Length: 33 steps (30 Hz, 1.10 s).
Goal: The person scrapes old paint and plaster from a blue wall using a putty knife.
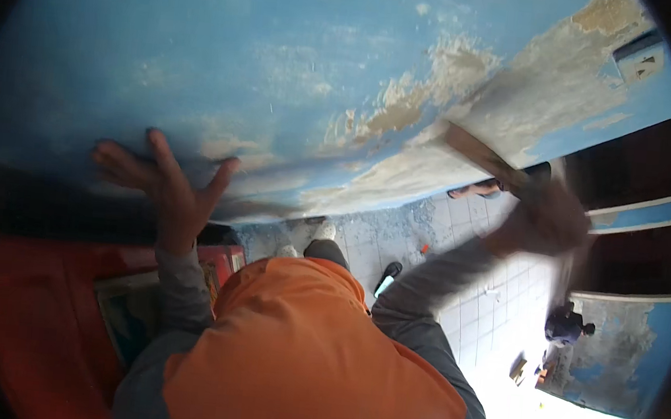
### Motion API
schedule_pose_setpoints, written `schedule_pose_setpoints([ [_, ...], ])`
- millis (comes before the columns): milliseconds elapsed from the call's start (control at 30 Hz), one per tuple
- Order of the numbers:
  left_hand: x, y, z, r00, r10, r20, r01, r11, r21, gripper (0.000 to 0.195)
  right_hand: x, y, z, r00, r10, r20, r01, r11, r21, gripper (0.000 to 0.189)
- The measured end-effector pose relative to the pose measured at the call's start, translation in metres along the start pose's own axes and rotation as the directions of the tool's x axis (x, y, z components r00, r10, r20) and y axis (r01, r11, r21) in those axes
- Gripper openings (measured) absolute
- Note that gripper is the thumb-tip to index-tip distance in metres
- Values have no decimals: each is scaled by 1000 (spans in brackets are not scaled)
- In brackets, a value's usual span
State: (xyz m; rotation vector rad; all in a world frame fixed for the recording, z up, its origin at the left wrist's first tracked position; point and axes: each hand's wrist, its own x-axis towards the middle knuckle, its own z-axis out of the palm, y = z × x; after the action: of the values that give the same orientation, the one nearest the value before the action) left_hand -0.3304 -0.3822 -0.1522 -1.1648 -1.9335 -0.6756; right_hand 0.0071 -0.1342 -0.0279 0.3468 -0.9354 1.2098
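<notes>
A blue-painted wall point(206, 48) stands before me, its paint peeled to bare grey and tan plaster point(537, 89) in a wide band towards the right. My right hand point(550, 219), blurred by motion, grips a flat scraper-like tool point(484, 153). The tool's far end meets or nearly meets the bare plaster; the blur hides its exact edge. On the left, my left hand point(175, 192) is held up with fingers spread and nothing in it. Its fingertips are at the lower part of the wall, and whether they all touch it I cannot tell.
A red cabinet-like piece point(22, 296) with a framed panel point(129, 311) stands close on my left. Paint flakes point(412, 216) litter the tiled floor point(475, 317). A dark sandal point(391, 270) lies below. An electrical outlet point(644, 64) sits upper right; another person point(565, 325) is farther off.
</notes>
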Motion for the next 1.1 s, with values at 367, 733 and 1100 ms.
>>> schedule_pose_setpoints([
  [367, 0, 2, -10, 999, -16, 38, 17, 999, -47, 131, -23, -5, -6, 996, 80, 27, -76, 990, -120, 48],
  [733, 8, 3, -8, 999, 7, 31, -5, 998, -67, 125, -25, -28, -68, 994, -109, -4, 101, 935, -340, 33],
  [1100, 3, 1, -6, 999, 13, 45, -8, 996, -94, 106, -41, 14, -2, 990, 28, -141, -41, 996, -84, 49],
])
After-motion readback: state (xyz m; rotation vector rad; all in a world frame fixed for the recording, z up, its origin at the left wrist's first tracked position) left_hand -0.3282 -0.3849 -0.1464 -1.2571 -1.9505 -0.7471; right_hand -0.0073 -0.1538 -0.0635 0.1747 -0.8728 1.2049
